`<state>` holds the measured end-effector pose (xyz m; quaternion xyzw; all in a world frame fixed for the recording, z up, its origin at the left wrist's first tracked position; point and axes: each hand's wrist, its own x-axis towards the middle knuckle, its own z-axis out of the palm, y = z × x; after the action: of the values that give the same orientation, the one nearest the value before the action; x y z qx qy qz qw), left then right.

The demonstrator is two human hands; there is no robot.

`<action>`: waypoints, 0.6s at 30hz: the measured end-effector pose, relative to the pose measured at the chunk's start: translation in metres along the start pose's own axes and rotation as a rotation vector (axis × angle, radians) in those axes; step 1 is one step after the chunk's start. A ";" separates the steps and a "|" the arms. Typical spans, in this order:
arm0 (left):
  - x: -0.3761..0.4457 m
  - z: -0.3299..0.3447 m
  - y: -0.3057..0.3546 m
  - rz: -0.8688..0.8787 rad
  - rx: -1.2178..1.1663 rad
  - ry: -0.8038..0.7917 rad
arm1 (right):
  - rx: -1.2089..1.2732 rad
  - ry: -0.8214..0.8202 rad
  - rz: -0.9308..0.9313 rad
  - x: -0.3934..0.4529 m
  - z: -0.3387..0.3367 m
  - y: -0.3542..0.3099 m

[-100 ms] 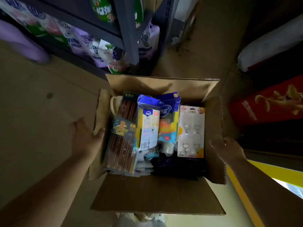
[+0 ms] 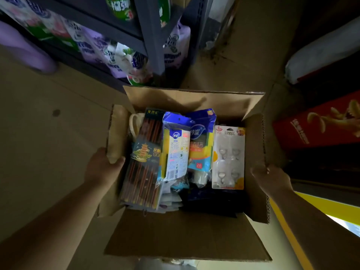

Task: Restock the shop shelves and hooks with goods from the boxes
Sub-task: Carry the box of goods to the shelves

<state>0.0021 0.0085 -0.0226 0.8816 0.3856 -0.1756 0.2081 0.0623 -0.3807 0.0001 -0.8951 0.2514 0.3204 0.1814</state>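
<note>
Filling the frame's centre, an open corrugated cardboard box [image 2: 187, 234] holds glossy packets: chopsticks [image 2: 145, 162], sponges [image 2: 200, 141], a hook card [image 2: 228, 158]. The left hand [image 2: 101, 168] grips its left flap; the right hand [image 2: 272, 179] seemingly curls round the right flap.

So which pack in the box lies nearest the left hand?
The chopsticks pack, dark with a pagoda label, at the box's left side beside the left hand.
</note>
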 end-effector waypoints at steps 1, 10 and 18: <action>0.002 0.002 0.000 -0.040 0.032 -0.068 | -0.022 0.006 0.021 0.002 0.001 0.000; 0.016 0.015 -0.019 0.125 0.247 -0.101 | -0.304 -0.042 0.019 0.016 0.002 -0.008; 0.014 0.006 -0.019 0.168 0.192 -0.092 | -0.281 -0.025 -0.024 0.011 -0.003 -0.005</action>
<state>-0.0048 0.0255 -0.0390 0.9175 0.2821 -0.2339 0.1544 0.0742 -0.3820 -0.0041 -0.9106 0.1910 0.3613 0.0611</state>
